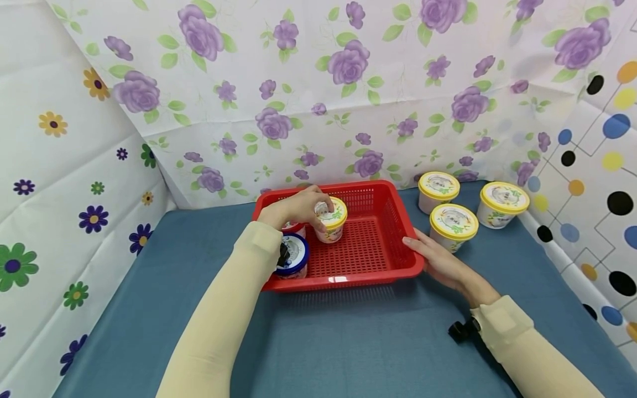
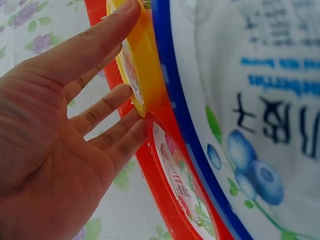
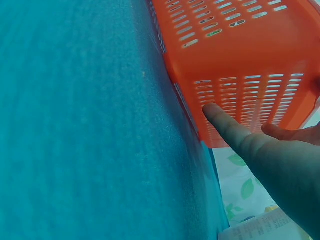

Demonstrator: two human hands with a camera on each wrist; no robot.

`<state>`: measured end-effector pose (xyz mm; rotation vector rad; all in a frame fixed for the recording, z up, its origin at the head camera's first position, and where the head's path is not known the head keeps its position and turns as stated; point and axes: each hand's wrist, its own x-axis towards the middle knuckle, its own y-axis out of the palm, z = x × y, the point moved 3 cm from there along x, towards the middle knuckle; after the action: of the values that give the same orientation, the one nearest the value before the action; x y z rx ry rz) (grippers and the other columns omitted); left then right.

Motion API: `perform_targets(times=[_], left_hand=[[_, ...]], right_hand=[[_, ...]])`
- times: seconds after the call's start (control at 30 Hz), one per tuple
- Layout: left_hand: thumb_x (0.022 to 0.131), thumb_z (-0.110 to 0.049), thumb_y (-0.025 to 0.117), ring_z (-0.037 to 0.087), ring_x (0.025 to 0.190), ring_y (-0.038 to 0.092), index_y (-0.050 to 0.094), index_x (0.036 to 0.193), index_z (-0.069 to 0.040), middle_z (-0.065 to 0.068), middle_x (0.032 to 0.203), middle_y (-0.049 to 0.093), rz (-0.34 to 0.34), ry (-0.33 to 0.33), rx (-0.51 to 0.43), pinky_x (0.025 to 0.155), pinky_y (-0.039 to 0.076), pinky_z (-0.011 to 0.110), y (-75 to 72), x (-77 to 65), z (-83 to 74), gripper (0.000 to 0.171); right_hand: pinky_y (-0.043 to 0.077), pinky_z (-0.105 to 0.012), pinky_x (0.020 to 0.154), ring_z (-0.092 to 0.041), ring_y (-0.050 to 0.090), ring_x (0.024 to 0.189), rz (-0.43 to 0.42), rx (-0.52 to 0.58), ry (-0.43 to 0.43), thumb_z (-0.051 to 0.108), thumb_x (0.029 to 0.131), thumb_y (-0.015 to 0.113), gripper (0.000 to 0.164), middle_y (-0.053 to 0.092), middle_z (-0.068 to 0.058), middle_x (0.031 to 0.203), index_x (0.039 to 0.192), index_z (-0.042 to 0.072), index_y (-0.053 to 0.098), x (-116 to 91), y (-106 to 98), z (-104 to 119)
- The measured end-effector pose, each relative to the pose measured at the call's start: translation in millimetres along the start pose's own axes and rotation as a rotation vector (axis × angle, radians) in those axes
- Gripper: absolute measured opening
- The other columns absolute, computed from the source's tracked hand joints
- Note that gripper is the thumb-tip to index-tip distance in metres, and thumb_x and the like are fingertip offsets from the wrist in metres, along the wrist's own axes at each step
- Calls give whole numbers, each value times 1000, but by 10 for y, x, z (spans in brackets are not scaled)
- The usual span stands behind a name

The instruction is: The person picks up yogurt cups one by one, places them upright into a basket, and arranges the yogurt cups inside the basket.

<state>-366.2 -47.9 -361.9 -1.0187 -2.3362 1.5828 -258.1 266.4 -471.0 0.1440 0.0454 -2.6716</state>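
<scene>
My left hand (image 1: 301,207) reaches into the red plastic basket (image 1: 393,221), thumb and fingers at the lid of a yellow-lidded ice cream tub (image 1: 330,231), which it grips from above. In the left wrist view the thumb and spread fingers (image 2: 107,107) meet that yellow lid (image 2: 150,65). Beside it are a red-lidded tub (image 2: 175,180), partly hidden under the hand, and a blue-lidded tub (image 1: 296,254) with blueberries printed on top. On the basket's right end, my right hand (image 1: 440,260) holds the rim, thumb over it and fingers against the slotted outer wall.
Three more yellow-lidded tubs (image 1: 453,221) stand together on the blue tablecloth (image 1: 338,342), right of the basket and close to my right hand. Flowered cloth (image 1: 278,88) rises behind the table, and a dotted cloth (image 1: 592,221) borders its right side.
</scene>
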Motion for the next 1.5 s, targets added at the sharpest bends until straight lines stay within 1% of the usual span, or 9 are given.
perform_targets(times=[0.27,0.47,0.63,0.7,0.97,1.1,1.27,1.43,1.5], left_hand=[[87,-16,87,29,133,42,69,127,-15,12,148,39,7,7,-2,112,44,44,-2,1,-11,44],[90,-24,84,31,135,42,68,130,-14,14,147,40,-2,36,25,113,42,46,-38,-37,-44,44],[97,-32,76,35,141,40,67,134,-14,17,151,41,-42,63,29,116,39,51,-84,-77,-34,42],[99,-32,74,37,141,40,67,134,-13,18,150,42,-60,69,20,116,38,53,-105,-96,-35,41],[101,-31,71,36,131,49,66,135,-11,18,143,48,-108,95,-12,111,43,52,-154,-182,-14,40],[102,-32,69,37,139,45,66,136,-11,18,148,46,-145,91,-36,114,41,54,-189,-250,37,40],[104,-31,67,38,147,36,65,137,-10,18,156,41,-198,85,-89,117,35,59,-244,-422,127,40],[105,-30,65,37,142,41,65,136,-8,17,152,45,-241,100,-125,114,38,58,-270,-580,200,38],[105,-29,65,38,144,40,65,136,-7,17,152,46,-251,105,-137,115,37,60,-267,-626,219,38]], right_hand=[[57,-37,97,-30,60,125,1,0,3,35,111,46,66,42,-26,155,166,14,16,2,1,2],[56,-37,97,-30,59,126,3,2,0,35,111,45,66,41,-26,156,166,14,16,0,7,5],[57,-37,97,-31,59,126,3,1,3,35,111,45,66,41,-25,156,166,14,16,4,14,9],[57,-37,97,-32,58,126,4,2,1,35,111,45,66,41,-26,156,166,14,16,5,15,10],[56,-37,97,-36,55,129,5,-5,-1,35,111,45,65,41,-26,155,166,13,17,3,17,12],[56,-37,97,-36,56,129,8,-2,-3,35,112,45,65,41,-27,155,166,13,17,3,16,8],[56,-37,97,-35,57,128,12,4,-4,35,112,44,65,40,-28,156,166,13,16,15,21,15],[57,-37,97,-32,58,126,8,11,2,36,111,46,66,40,-28,155,166,13,17,13,24,15],[57,-37,97,-31,58,126,5,8,5,36,111,46,66,41,-27,155,166,13,17,6,22,14]])
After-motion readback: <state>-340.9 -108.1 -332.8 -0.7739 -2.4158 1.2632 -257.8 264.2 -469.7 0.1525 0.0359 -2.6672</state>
